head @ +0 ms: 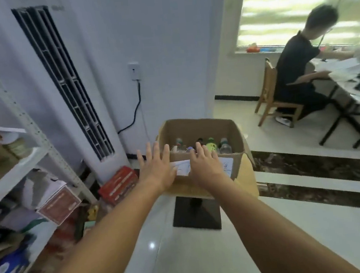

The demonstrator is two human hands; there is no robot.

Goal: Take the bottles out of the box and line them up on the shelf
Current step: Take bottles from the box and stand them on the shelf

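Note:
An open cardboard box [198, 128] stands on a small pedestal stand in the middle of the view. Several bottles [224, 146] stand inside it, among them a green one [211, 145] and clear ones. Both my arms reach forward toward the box's near side. My left hand [155, 167] is spread flat with straight fingers over the near left corner. My right hand [206, 163] is also flat, fingers extended over the near rim and the white label. Neither hand holds a bottle. A white metal shelf [32, 137] stands at the left.
The shelf holds jars, boxes and bags; red boxes [119, 185] lie on the floor beside it. A tall white air conditioner [64, 86] stands behind, with a black cable to a wall socket. A person sits on a wooden chair [270, 101] at a table at the right.

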